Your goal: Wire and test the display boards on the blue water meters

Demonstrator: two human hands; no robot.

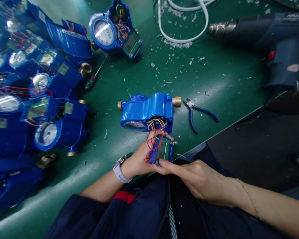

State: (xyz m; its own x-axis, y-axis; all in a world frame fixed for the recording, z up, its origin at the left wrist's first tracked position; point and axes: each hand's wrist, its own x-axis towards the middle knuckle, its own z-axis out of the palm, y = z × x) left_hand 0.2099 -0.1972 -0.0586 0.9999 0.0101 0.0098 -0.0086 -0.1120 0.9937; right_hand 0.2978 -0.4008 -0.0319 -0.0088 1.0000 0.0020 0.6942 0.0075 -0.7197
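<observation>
My left hand (142,159) is closed around a small display module (161,150), a green circuit board with a grey screen in a blue frame. Red, yellow and black wires (154,132) run from it into a blue water meter (147,111) lying on its side just beyond, brass threaded ends left and right. The index finger of my right hand (199,179) reaches out and touches the module's lower edge. Its other fingers curl back, partly hidden, and I see nothing held in them. Blue-handled cutting pliers (198,113) lie right of the meter.
Several blue water meters (47,136) crowd the left of the green table (99,182). Another opened meter (104,31) stands at the back, near a screwdriver (91,81). A heat gun (281,43) lies at right, beside a white cable (181,40) and scattered white scraps.
</observation>
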